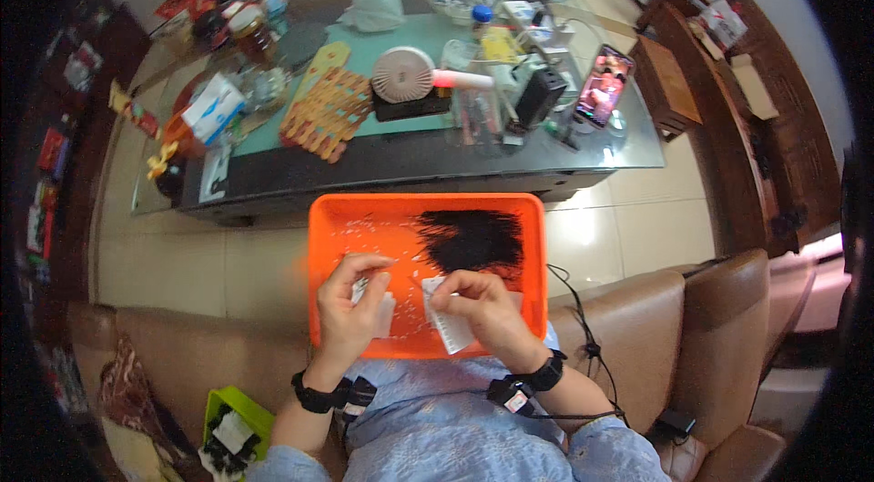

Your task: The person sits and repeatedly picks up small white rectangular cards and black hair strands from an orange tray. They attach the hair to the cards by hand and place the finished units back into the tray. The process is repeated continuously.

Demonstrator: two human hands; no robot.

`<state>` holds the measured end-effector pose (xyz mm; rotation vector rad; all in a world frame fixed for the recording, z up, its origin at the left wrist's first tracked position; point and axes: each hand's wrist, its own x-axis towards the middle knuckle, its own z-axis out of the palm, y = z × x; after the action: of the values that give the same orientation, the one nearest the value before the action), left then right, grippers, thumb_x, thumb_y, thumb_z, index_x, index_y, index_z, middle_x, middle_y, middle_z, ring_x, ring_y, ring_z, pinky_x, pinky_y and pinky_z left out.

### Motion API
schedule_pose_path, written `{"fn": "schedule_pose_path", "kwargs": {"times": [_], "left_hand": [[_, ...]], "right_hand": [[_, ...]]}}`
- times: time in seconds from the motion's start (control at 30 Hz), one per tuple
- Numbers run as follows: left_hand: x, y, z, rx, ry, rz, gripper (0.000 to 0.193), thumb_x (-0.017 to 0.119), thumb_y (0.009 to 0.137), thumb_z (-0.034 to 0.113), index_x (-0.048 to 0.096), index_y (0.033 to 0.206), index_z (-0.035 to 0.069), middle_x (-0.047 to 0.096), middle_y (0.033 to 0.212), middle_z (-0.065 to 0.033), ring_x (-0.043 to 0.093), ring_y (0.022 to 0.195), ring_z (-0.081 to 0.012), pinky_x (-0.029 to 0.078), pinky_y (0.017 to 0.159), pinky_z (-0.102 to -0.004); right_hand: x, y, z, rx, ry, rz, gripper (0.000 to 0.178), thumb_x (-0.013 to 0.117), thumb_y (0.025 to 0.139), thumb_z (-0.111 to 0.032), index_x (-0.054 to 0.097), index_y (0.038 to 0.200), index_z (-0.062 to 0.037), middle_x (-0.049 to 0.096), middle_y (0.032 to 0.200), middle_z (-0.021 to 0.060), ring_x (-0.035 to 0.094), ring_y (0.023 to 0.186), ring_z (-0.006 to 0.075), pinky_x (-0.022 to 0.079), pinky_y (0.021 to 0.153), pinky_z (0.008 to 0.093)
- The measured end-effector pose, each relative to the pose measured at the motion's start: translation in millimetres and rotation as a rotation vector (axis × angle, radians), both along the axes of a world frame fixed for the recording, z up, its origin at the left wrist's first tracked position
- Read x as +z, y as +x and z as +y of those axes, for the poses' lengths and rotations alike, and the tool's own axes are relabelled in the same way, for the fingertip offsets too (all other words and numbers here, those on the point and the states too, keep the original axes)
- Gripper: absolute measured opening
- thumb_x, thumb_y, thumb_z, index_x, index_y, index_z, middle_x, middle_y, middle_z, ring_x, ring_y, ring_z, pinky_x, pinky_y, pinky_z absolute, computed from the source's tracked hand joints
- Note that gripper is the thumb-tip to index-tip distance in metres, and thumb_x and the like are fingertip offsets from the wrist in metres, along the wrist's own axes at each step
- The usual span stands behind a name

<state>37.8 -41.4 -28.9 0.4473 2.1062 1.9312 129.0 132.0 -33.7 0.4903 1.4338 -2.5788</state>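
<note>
An orange tray (428,200) rests across my lap. A thick patch of black thin strands (473,241) lies in its far right part. Small white bits are scattered over the left and middle of the tray. My left hand (349,309) is over the tray's left side, thumb and forefinger apart; a white piece (385,314) shows beside its thumb. My right hand (487,309) is closed in a pinch, with a thin dark strand just visible at the fingertips. Under its fingers is a white card (449,323) with rows of small marks.
Beyond the tray, a glass table (401,150) holds a small fan (403,74), a wooden slatted mat (328,113), a propped phone (604,86) and clutter. A green bin (237,423) stands at my left. Dark cables (587,336) run at my right, by the brown sofa (628,309).
</note>
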Motion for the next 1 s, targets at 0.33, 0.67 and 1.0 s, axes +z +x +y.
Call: {"fn": "schedule_pose_path", "kwargs": {"times": [0.33,0.67,1.0], "left_hand": [[6,-13,-9,-0.273,-0.321,0.823,0.025,0.072,0.067,-0.003,0.068,0.090,0.006,0.065,0.099,-0.0096,0.061,0.097,-0.0301,0.049,0.085,-0.0395],[-4,-5,-4,-0.166,-0.162,0.598,0.017,0.071,0.067,-0.006,0.065,0.081,0.003,0.066,0.080,-0.0092,0.065,0.077,-0.0258,0.051,0.073,-0.0368],[2,12,3,-0.255,-0.192,0.594,0.013,0.070,0.070,-0.005,0.063,0.081,0.000,0.063,0.078,-0.0096,0.062,0.072,-0.0260,0.048,0.065,-0.0347]], "right_hand": [[0,-1,-2,0.078,0.081,0.003,0.006,0.065,0.089,-0.010,0.067,0.088,-0.0046,0.067,0.084,-0.0001,0.061,0.075,0.0064,0.049,0.067,0.0225],[-13,5,-8,0.070,-0.214,-0.064,0.010,0.067,0.090,-0.010,0.068,0.098,-0.0046,0.067,0.083,-0.0008,0.062,0.069,0.0061,0.048,0.059,0.0209],[-2,0,4,0.000,0.643,0.486,0.012,0.067,0.083,-0.004,0.070,0.094,-0.0004,0.068,0.086,0.0073,0.063,0.080,0.0190,0.047,0.077,0.0313]]}}
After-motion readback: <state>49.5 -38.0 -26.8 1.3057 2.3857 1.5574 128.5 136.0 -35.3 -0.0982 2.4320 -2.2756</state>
